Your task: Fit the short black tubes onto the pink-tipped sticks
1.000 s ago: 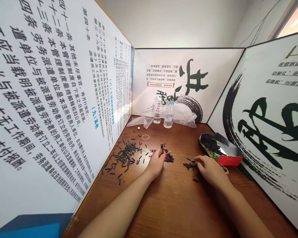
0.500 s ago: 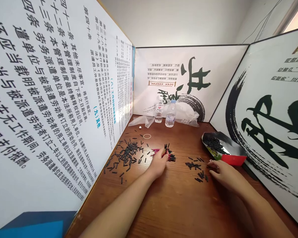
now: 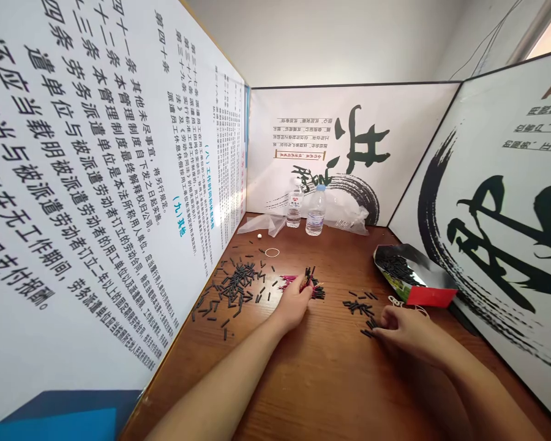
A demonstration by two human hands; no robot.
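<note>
My left hand [image 3: 298, 305] is closed around a small bundle of thin black-ended sticks [image 3: 308, 275], held upright. Under and beside it lie more thin sticks, with pinkish-red shafts [image 3: 288, 281] and black ends [image 3: 319, 293]. On the right, my right hand [image 3: 406, 326] is low over the table with fingertips pinched together. They touch a few short black rods [image 3: 368, 332]; the exact grip is partly hidden by the fingers. Just behind these is a loose cluster of similar black rods [image 3: 359, 306].
Many black rods [image 3: 236, 285] lie scattered at the left. An open box [image 3: 434, 296] of black rods stands right, with white bands [image 3: 396, 301] before it. Two water bottles [image 3: 315, 217] and clear plastic bags [image 3: 266, 224] are at the back. Printed panels [image 3: 408, 153] enclose the table.
My right hand has moved left and nearer, from beside the box to the short black rods, and its fingers have closed. White bands now show behind it. My left hand has barely moved.
</note>
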